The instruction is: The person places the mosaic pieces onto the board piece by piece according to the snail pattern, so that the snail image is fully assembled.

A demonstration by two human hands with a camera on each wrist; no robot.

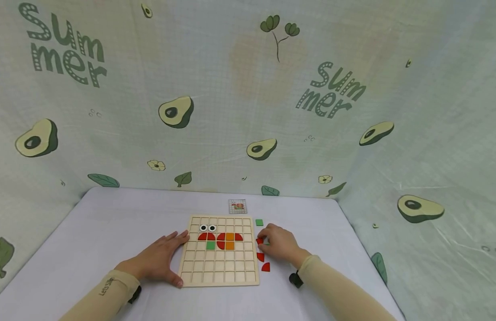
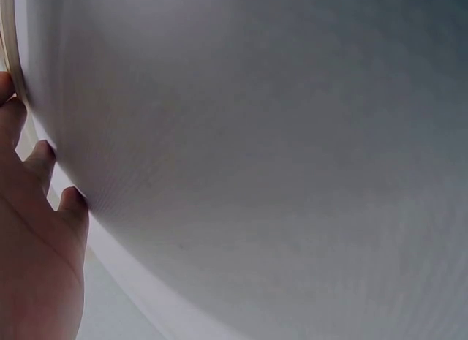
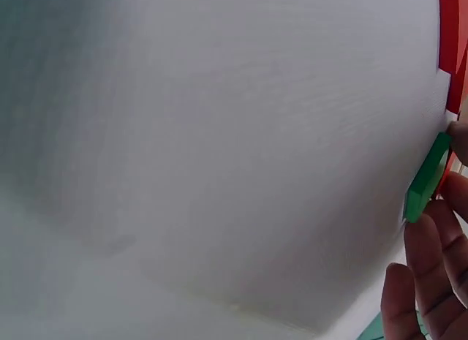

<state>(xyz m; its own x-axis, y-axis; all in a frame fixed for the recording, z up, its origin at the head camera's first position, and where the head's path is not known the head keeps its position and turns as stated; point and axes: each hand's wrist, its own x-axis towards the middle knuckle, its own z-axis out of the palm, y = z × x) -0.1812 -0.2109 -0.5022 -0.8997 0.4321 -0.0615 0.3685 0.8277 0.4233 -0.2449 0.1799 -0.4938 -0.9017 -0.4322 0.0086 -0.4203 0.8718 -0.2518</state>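
A wooden grid board [image 1: 219, 265] lies on the table. Set in its cells are two eye tiles [image 1: 207, 228], several red quarter-circle tiles [image 1: 202, 237], orange square tiles [image 1: 229, 245] and a green square tile [image 1: 210, 245]. Spread along the board's left edge, my left hand [image 1: 159, 258] touches it with fingertips and thumb. Beside the right edge, my right hand [image 1: 280, 244] has thumb and index finger at a red quarter-circle tile [image 1: 259, 241], apparently pinching it. Under that hand a green tile [image 3: 426, 180] shows in the right wrist view, partly hidden in the head view.
Two more red quarter-circle tiles [image 1: 265, 267] lie right of the board, nearer the front. Farther back is a loose green square [image 1: 259, 222]. A small picture card [image 1: 237, 206] lies behind the board. Printed cloth [image 1: 215, 147] hangs behind the table.
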